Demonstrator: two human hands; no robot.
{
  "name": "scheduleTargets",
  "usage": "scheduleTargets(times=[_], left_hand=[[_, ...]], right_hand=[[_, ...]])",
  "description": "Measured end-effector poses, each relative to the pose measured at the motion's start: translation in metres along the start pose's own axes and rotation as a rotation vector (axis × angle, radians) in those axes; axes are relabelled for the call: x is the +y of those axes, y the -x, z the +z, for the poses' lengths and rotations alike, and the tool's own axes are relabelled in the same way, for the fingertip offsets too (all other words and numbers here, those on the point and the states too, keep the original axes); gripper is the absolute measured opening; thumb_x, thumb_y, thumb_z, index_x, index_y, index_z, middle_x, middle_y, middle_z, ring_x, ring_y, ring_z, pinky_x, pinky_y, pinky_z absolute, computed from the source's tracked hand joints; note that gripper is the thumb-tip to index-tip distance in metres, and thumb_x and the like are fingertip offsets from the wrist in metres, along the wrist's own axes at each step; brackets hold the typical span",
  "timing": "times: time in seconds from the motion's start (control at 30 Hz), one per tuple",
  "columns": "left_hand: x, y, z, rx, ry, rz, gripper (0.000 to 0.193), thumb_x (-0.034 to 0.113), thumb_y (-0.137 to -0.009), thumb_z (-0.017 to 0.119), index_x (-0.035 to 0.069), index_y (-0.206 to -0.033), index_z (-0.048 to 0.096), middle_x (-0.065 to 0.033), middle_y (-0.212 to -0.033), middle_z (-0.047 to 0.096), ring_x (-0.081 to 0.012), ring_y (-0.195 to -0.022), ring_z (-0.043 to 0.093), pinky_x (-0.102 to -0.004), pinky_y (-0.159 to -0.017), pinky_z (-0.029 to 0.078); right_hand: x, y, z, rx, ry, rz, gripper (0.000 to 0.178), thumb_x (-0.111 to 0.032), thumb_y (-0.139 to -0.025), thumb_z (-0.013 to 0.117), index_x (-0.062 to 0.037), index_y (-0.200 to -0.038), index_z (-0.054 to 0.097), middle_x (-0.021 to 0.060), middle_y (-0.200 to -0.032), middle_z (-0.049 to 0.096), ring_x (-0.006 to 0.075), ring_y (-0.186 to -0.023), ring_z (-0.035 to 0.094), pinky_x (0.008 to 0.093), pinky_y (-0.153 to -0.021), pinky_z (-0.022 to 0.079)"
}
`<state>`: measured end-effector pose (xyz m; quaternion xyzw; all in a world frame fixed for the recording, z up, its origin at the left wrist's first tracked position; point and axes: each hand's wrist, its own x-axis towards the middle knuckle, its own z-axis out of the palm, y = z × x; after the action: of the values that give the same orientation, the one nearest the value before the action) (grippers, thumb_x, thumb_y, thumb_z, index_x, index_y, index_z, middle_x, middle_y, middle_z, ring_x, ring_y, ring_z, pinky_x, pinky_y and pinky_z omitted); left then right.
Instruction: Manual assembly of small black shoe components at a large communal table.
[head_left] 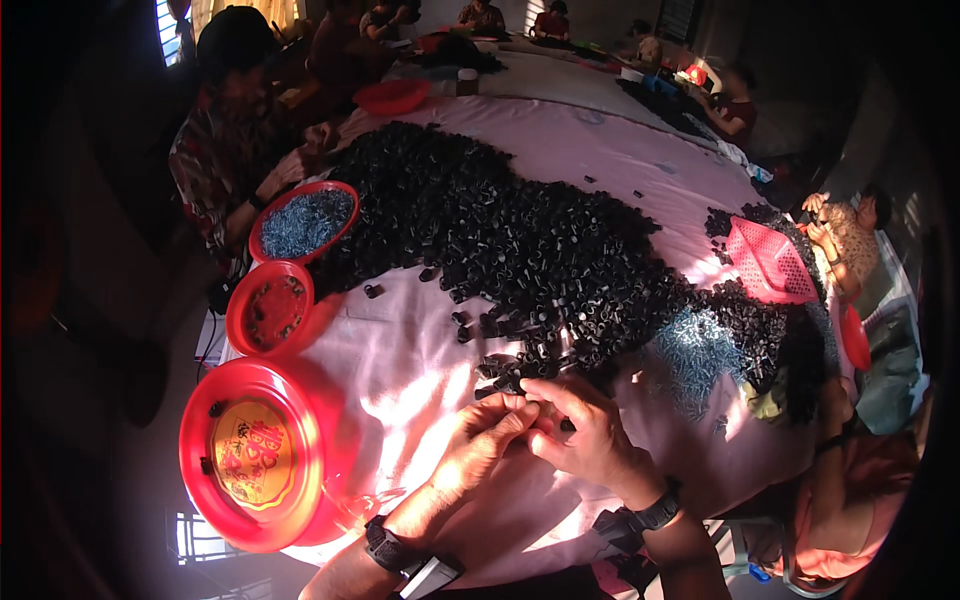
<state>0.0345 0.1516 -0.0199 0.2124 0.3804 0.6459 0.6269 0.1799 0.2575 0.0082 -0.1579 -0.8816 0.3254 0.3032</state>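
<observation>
My left hand (482,440) and my right hand (585,428) meet fingertip to fingertip at the near edge of a long heap of small black tube-shaped parts (520,240) spread on a pink cloth (400,380). Both hands pinch something tiny and dark between the fingers; its shape is too small to make out. A patch of small silvery-blue metal pieces (695,345) lies just right of my right hand. A large red round tray (250,455) with a yellow centre stands to my left, nearly bare.
Two smaller red bowls sit at the left: one (270,307) with a few dark parts, one (303,222) full of silvery pieces. A red mesh basket (768,262) lies at the right. Other people work around the table on the left, right and far side.
</observation>
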Motion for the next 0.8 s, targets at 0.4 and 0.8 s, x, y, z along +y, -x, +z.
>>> scheduleTargets(times=[0.4, 0.8], left_hand=[[0.005, 0.002, 0.002, -0.007, 0.089, -0.107, 0.026, 0.031, -0.104, 0.061, 0.008, -0.114, 0.068, -0.0001, -0.106, 0.071, -0.0084, -0.096, 0.065, -0.0253, -0.088, 0.053], [0.003, 0.006, 0.0, -0.092, 0.002, -0.147, 0.033, 0.026, -0.107, 0.053, 0.0, -0.125, 0.063, -0.0061, -0.115, 0.069, -0.0142, -0.105, 0.067, -0.0296, -0.093, 0.056]], right_hand=[[0.01, -0.006, -0.004, -0.031, 0.064, -0.119, 0.047, -0.012, -0.072, 0.081, -0.0044, -0.117, 0.07, 0.0131, -0.113, 0.066, 0.0302, -0.101, 0.066, 0.0398, -0.089, 0.056], [0.013, -0.001, -0.007, -0.014, 0.143, -0.16, 0.041, -0.007, -0.073, 0.075, -0.0039, -0.114, 0.071, 0.0133, -0.109, 0.069, 0.0275, -0.087, 0.069, 0.0367, -0.078, 0.059]])
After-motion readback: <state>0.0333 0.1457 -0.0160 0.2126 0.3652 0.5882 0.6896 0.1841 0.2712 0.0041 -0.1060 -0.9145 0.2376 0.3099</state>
